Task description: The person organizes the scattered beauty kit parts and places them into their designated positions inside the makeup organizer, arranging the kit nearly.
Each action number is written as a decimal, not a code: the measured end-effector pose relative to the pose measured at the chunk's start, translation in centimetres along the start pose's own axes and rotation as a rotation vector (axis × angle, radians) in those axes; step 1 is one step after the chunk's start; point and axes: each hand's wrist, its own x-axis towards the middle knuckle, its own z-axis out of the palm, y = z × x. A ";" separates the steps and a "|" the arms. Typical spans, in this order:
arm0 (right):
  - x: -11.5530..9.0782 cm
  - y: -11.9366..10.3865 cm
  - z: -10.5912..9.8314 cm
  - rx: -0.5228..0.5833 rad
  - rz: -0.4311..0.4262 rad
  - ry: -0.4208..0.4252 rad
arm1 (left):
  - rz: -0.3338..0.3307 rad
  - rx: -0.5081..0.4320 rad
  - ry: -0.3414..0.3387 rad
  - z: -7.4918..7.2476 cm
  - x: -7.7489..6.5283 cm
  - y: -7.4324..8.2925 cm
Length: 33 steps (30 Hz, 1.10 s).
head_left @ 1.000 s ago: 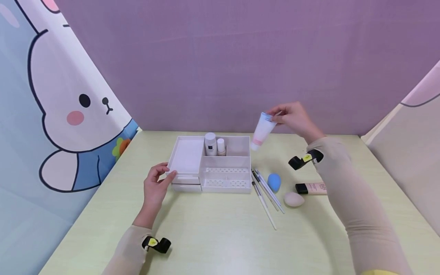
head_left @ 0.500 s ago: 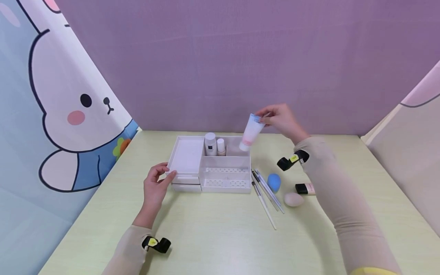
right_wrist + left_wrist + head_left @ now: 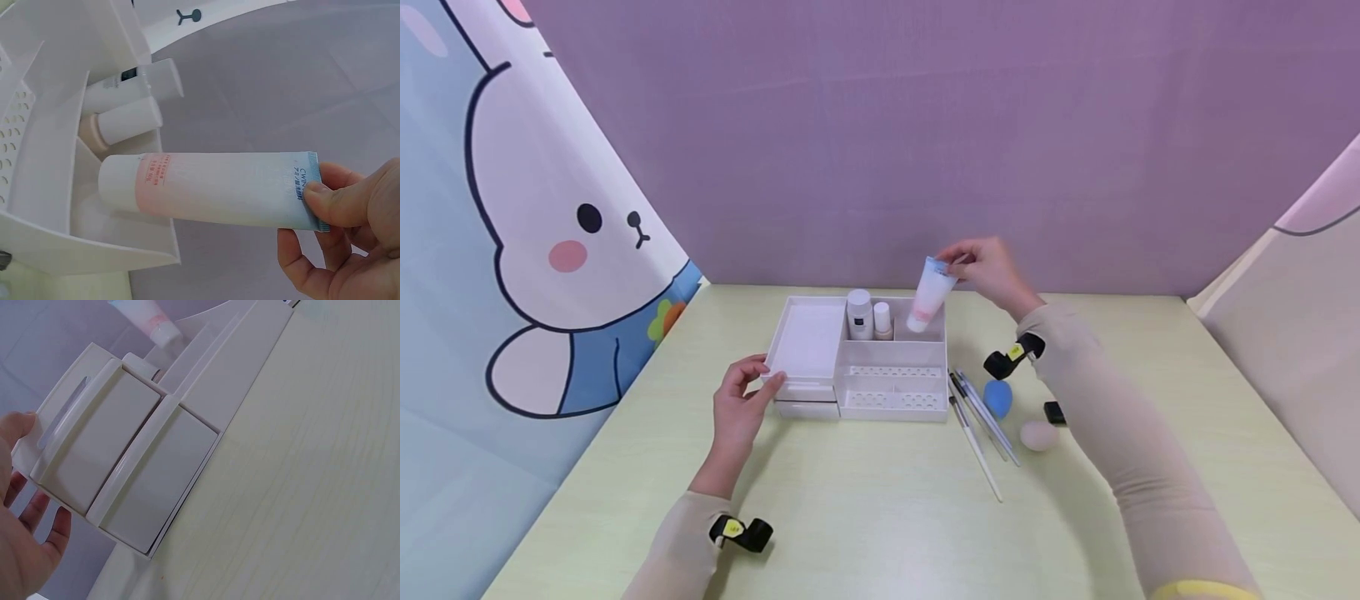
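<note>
A squeeze tube (image 3: 931,293), white with a pink band and blue crimped end, hangs cap down over the back right compartment of a white makeup organizer (image 3: 893,415). My right hand (image 3: 988,271) pinches its crimped end between thumb and fingers. In the right wrist view the tube's white cap (image 3: 119,182) overlaps that compartment. To its left stand a white bottle (image 3: 860,315) and a smaller white-capped bottle (image 3: 883,322). My left hand (image 3: 742,402) holds the organizer's front left corner, thumb at the top edge, fingers along the side; two drawers (image 3: 156,481) show there.
Several makeup brushes (image 3: 977,450) lie right of the organizer. Beside them are a blue makeup sponge (image 3: 997,398), a pale pink sponge (image 3: 1039,435) and a black-capped tube (image 3: 1055,412) mostly behind my right sleeve. A purple cloth (image 3: 880,150) hangs behind the table.
My right hand has carried the squeeze tube left and slightly down, from beside the organizer to over its back right compartment. The left hand has stayed at the corner.
</note>
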 end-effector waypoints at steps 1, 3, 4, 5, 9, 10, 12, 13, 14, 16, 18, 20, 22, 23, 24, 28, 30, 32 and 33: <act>0.1 0.1 0.2 0.000 -0.003 0.001 | -0.002 0.004 0.000 0.0 0.0 0.0; 0.2 0.3 0.5 -0.003 -0.007 0.002 | -0.007 0.008 0.000 0.0 0.0 0.0; 0.2 0.4 0.7 -0.006 -0.007 0.003 | -0.009 0.010 0.001 0.0 0.0 0.1; 0.2 0.5 0.9 -0.010 -0.010 0.005 | -0.011 0.011 0.001 0.0 0.0 0.1; 0.3 0.7 1.5 -0.059 -0.027 0.006 | -0.018 0.007 -0.005 0.0 0.0 0.1; 0.3 0.8 1.7 -0.074 -0.029 0.004 | -0.019 0.006 -0.007 -0.1 0.0 0.2; 0.4 0.9 2.0 -0.098 -0.036 0.000 | -0.019 0.007 -0.009 -0.1 0.0 0.3; 0.3 1.0 2.2 -0.106 -0.039 -0.003 | -0.020 0.007 -0.011 -0.1 -0.1 0.3; 0.3 1.0 2.4 -0.114 -0.041 -0.008 | -0.022 0.011 -0.012 -0.1 -0.1 0.4; 0.3 1.2 2.7 -0.125 -0.044 -0.014 | -0.028 0.019 -0.014 -0.1 -0.1 0.4; 0.3 1.3 3.1 -0.132 -0.045 -0.021 | -0.034 0.025 -0.015 0.0 -0.2 0.5; 0.4 1.6 3.4 -0.142 -0.046 -0.026 | -0.037 0.027 -0.015 0.0 -0.2 0.5; 0.5 1.8 3.8 -0.146 -0.044 -0.030 | -0.036 0.021 -0.015 0.0 -0.2 0.6; 0.5 1.9 3.9 -0.152 -0.049 -0.032 | -0.036 0.020 -0.016 0.0 -0.2 0.6; 0.6 2.0 4.1 -0.161 -0.054 -0.032 | -0.035 0.017 -0.016 0.0 -0.2 0.7; 0.6 2.2 4.7 -0.195 -0.080 -0.044 | -0.033 0.021 -0.018 0.0 -0.2 0.6; 0.6 2.2 5.0 -0.208 -0.092 -0.050 | -0.034 0.025 -0.018 0.0 -0.2 0.6; 0.6 2.3 5.3 -0.220 -0.102 -0.055 | -0.032 0.024 -0.018 0.0 -0.2 0.6; 0.7 2.3 5.4 -0.224 -0.104 -0.056 | -0.032 0.025 -0.018 0.0 -0.2 0.6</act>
